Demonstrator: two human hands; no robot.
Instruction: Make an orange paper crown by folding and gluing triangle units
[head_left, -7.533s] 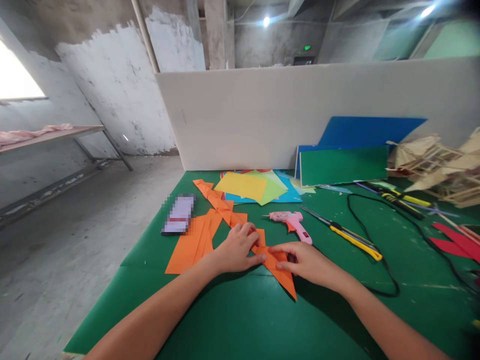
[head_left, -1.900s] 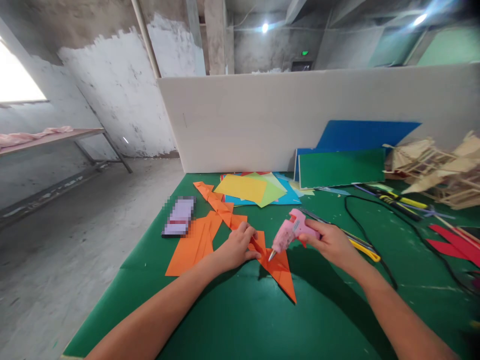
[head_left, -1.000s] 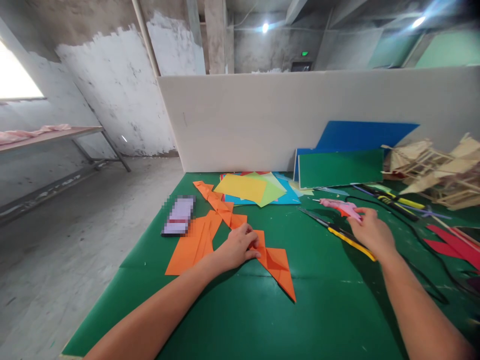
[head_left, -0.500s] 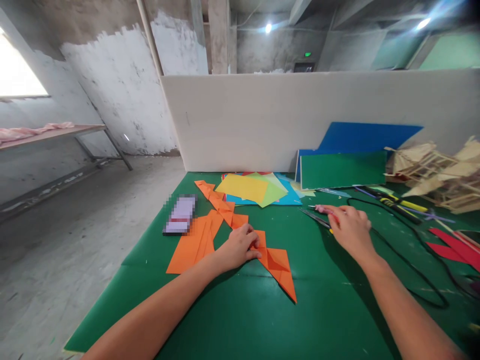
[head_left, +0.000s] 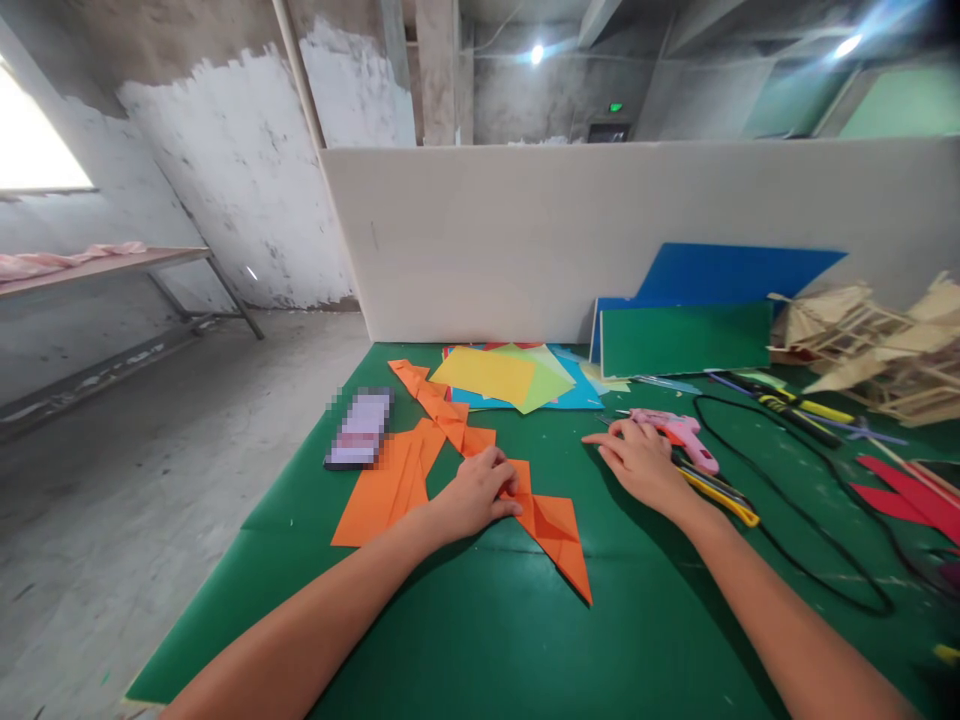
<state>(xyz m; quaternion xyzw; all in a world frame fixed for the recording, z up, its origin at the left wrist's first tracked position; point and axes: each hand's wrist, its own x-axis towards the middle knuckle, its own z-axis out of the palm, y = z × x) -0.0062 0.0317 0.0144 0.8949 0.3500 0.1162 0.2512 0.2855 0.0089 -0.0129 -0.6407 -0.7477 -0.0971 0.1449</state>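
My left hand [head_left: 476, 490] lies with curled fingers pressed down on a folded orange paper piece [head_left: 559, 535] on the green table [head_left: 487, 640]. My right hand [head_left: 637, 460] hovers low over the table with fingers stretched out and holds nothing. Just right of it lies a pink glue gun [head_left: 675, 432], beside a yellow utility knife [head_left: 716, 490]. More orange paper [head_left: 386, 485] lies to the left of my left hand.
A stack of coloured sheets [head_left: 510, 378] sits at the back by a white board [head_left: 600, 230]. Blue and green boards [head_left: 686, 335] lean there. A black cable [head_left: 787, 500], a wooden model [head_left: 870, 340], red paper [head_left: 907, 490] and a blurred phone [head_left: 360, 428] also lie about.
My right hand put the pink glue gun down at the right and has drawn back leftward, now free of it. My left hand stayed on the orange paper.
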